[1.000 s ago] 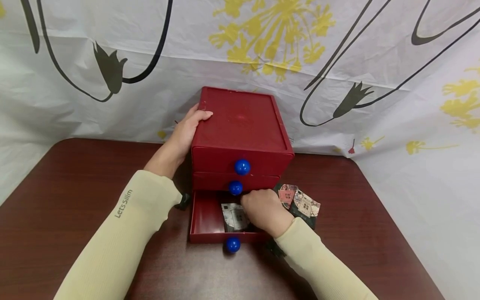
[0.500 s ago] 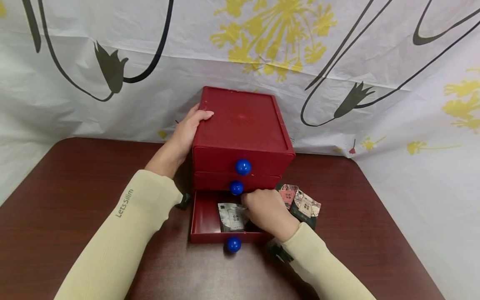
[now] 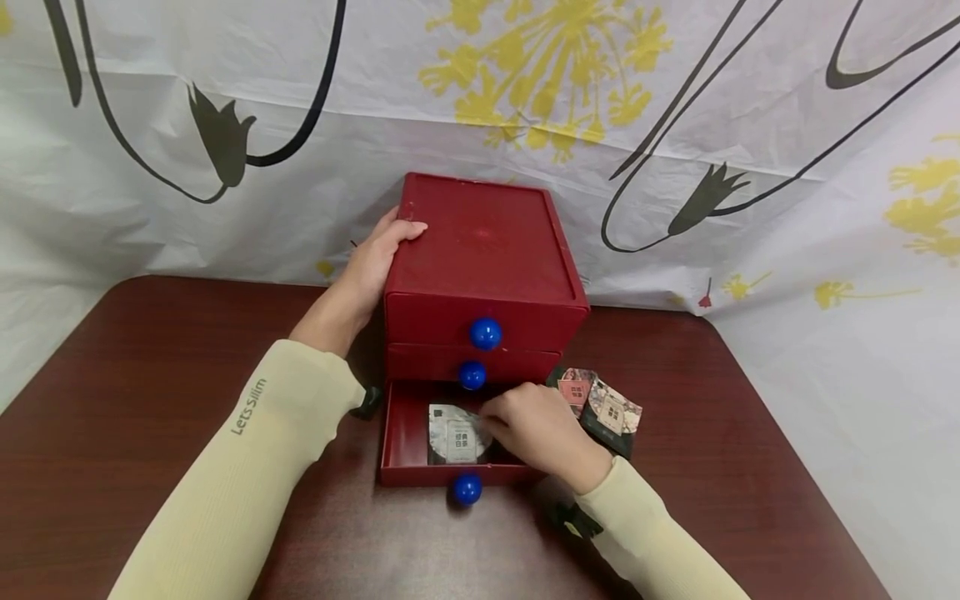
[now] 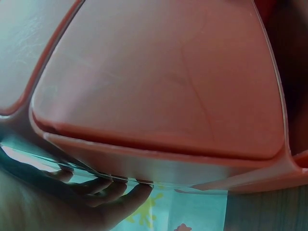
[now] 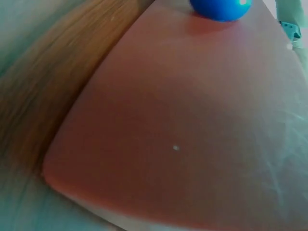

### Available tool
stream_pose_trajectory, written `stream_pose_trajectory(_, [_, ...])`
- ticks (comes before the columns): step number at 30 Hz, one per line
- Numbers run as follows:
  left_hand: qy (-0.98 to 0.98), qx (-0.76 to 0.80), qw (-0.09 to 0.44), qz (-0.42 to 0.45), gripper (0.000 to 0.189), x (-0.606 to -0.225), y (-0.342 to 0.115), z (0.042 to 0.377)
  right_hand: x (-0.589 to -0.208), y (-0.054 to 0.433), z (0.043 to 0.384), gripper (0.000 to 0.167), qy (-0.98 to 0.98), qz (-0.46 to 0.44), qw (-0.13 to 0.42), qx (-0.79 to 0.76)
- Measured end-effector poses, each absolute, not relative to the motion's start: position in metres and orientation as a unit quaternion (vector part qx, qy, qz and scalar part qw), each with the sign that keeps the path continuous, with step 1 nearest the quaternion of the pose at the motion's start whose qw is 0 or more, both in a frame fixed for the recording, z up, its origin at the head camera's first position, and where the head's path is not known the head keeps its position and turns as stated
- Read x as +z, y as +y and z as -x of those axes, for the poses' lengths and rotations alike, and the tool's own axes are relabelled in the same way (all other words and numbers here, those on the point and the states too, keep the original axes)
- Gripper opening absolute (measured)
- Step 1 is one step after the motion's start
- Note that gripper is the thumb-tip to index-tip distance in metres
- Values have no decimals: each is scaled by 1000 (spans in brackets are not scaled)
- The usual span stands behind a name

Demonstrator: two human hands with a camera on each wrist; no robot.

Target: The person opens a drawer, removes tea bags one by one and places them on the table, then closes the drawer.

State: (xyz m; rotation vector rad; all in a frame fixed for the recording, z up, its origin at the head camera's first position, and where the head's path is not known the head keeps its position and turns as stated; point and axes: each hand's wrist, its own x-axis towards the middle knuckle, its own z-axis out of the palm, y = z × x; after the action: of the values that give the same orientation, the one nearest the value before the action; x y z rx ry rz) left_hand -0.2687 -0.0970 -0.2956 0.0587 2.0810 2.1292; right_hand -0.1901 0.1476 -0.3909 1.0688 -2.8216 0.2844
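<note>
A red drawer box with blue knobs stands on the table. My left hand holds it at the left rear, thumb on the top edge; in the left wrist view its fingers curl at the back edge. The bottom drawer is pulled out. Inside lies a silvery-white sachet with dark printed characters. My right hand reaches into the drawer and pinches the sachet's upper right side with its fingertips. The right wrist view shows a red drawer front and a blue knob, not the hand.
Two patterned sachets, one reddish and one dark with a floral top, lie on the brown table right of the box. A white patterned sheet hangs close behind the table. The two upper drawers are closed.
The silvery sachet has shifted left inside the drawer and more of its face shows. My right hand has drawn slightly right and toward me. The left hand and box stay put.
</note>
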Motion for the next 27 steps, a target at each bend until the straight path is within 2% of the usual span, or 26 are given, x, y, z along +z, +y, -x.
stream_pose_trajectory(4, [693,716,82,-21,70,-296,-97,268,-387,151,186,6,-922,-362,69,121])
stream_pose_trajectory(17, [688,720,83,-24,72,-296,-95,268,-385,166,176,12,-870,-428,149,194])
stream_pose_trajectory(27, [693,715,84,-21,72,-297,-96,270,-378,181,174,4,-862,-424,159,226])
